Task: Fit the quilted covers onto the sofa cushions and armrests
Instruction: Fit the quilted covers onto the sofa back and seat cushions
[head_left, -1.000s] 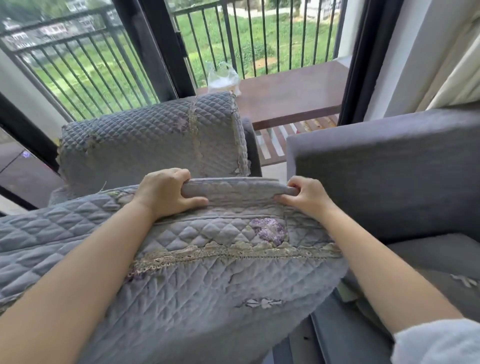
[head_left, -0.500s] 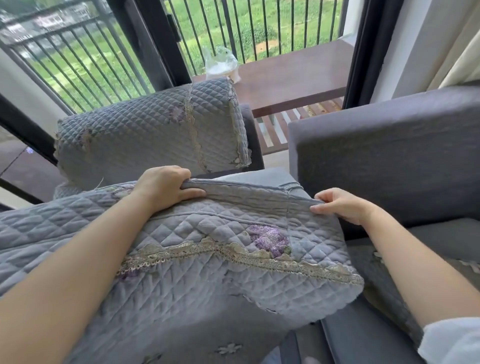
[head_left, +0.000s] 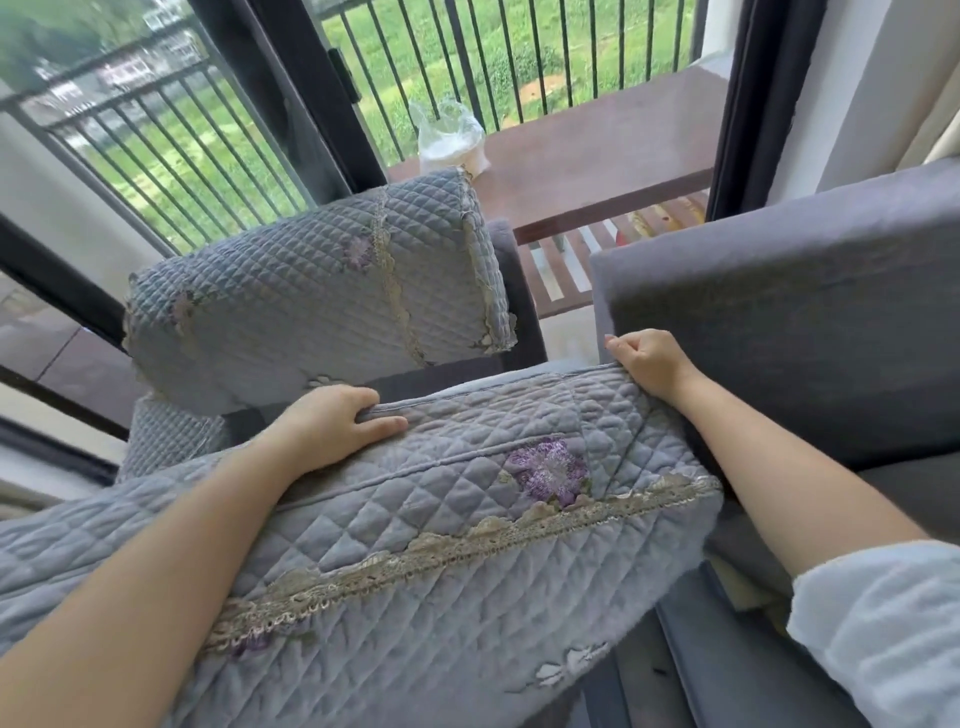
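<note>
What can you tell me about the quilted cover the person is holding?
The cover is grey-blue padded fabric stitched in diamonds, with a beige lace band running across it, an embroidered purple flower and small pale appliqués lower down. It lies stretched over a cushion, its far hem along the top edge. The left hand grips that hem, thumb flat on top; the right hand pinches the right corner next to the bare grey sofa back. Both forearms rest against it.

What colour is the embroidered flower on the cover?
Purple, on the grey quilted cover; the flower shows in the head view.
</note>
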